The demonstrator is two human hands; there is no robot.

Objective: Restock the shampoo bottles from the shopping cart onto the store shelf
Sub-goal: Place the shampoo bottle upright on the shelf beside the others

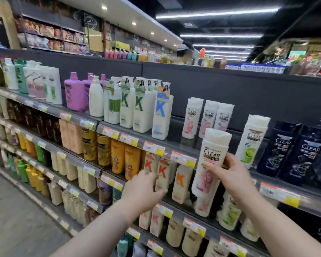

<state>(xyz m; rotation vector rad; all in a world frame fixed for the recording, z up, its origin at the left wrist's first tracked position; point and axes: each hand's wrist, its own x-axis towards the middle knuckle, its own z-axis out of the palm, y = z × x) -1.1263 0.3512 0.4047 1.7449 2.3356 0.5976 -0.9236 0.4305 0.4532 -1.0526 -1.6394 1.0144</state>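
My right hand (228, 175) grips a white CLEAR shampoo bottle with a pink label (210, 160), upright, in front of the upper shelf's front edge (182, 157). On that shelf behind it stand three matching pink CLEAR bottles (208, 117), a green-label CLEAR bottle (252, 140) and dark blue CLEAR bottles (293, 151). My left hand (144, 190) is lower and to the left, fingers loosely extended, holding nothing, in front of the white bottles with an orange K (161, 173). The shopping cart is out of view.
White K bottles (141, 104) and purple bottles (74, 93) fill the upper shelf to the left. Lower shelves hold yellow, beige and brown bottles. Price tags line the shelf edges. The aisle floor (17, 210) runs along the left. A person stands far down the aisle.
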